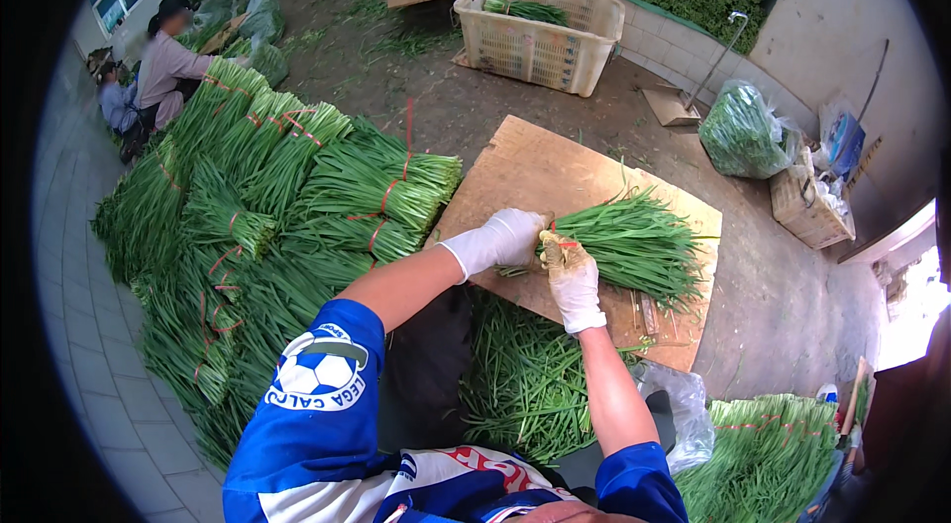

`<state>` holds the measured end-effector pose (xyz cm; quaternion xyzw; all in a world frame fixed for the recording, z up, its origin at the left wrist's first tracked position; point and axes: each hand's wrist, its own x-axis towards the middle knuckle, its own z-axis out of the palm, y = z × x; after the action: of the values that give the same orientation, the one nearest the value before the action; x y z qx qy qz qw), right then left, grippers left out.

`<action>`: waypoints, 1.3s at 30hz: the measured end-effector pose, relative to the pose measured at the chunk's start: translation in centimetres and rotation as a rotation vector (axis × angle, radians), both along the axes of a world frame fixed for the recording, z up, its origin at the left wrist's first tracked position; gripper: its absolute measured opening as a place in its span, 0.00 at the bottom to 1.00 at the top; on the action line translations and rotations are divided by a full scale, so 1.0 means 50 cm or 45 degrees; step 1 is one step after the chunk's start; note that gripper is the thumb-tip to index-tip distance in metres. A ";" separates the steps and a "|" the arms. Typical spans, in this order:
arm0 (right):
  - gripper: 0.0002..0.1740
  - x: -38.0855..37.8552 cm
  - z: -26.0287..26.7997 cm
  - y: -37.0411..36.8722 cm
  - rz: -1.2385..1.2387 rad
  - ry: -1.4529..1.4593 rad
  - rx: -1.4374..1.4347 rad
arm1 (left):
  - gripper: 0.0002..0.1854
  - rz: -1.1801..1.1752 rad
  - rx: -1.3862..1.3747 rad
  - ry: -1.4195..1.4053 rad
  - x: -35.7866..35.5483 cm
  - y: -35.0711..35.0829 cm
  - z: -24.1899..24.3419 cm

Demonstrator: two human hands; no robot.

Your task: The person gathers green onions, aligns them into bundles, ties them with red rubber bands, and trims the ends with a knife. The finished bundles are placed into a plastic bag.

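A bundle of garlic chives (631, 244) lies on a wooden board (513, 159) in front of me, its leaf tips pointing right. In a stained white glove, my left hand (513, 237) is closed around the stem end, which it mostly hides. My right hand (572, 278), gloved likewise, presses close beside it with the fingers pinched at a red tie (567, 245) on the bundle. The fingertips overlap, so the exact grip on the tie is partly hidden. Brown scraps (649, 315) rest on the board below the leaves.
Red-tied chive bundles (379, 189) are heaped at my left. Loose chives (527, 382) lie below the board, and more tied chives (765, 449) stand lower right. Beyond the board is a plastic crate (539, 40). A filled bag (747, 129) sits right. People (167, 62) sit farther off.
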<state>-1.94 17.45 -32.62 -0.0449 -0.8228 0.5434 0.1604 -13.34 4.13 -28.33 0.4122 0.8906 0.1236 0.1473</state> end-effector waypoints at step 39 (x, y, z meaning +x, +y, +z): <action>0.21 0.115 0.022 -0.022 0.058 0.148 0.452 | 0.53 0.143 -0.064 0.377 0.077 0.049 -0.039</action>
<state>3.80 16.37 -31.51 0.0340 -0.8960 0.3948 0.2006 -9.50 6.58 -30.28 0.3715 0.9271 0.0472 0.0174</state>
